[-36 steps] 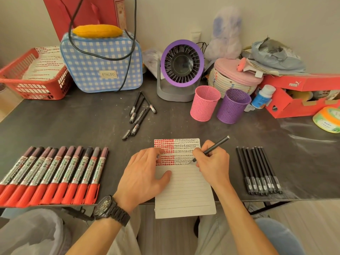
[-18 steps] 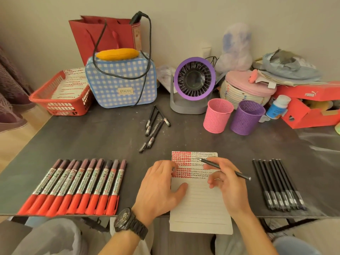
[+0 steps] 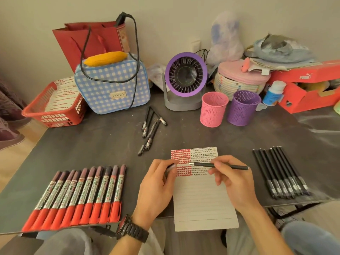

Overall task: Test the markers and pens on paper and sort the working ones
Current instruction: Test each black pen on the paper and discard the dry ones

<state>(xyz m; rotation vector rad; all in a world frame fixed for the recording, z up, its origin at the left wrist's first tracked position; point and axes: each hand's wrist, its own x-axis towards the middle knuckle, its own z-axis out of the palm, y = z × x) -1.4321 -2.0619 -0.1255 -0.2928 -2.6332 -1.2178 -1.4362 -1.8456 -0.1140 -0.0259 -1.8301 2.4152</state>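
Observation:
A lined paper (image 3: 200,199) with red and black test marks at its top lies at the table's front edge. My right hand (image 3: 233,184) holds a black pen (image 3: 230,166) level above the marks, tip pointing left. My left hand (image 3: 156,186) is just left of the tip and pinches a small grey cap-like piece (image 3: 170,168). A row of several red markers (image 3: 82,196) lies at the front left. At the right, several black pens (image 3: 279,172) lie side by side. More loose black pens (image 3: 150,129) are scattered mid-table.
A pink mesh cup (image 3: 213,109) and a purple mesh cup (image 3: 242,107) stand behind the paper. Further back are a purple fan (image 3: 185,74), a blue checked bag (image 3: 112,85), a red basket (image 3: 53,109) and a red shoe box (image 3: 309,89).
My right hand lifted the pen off the paper and turned it level, tip to the left. My left hand rose from the paper toward the tip. The view tilted up.

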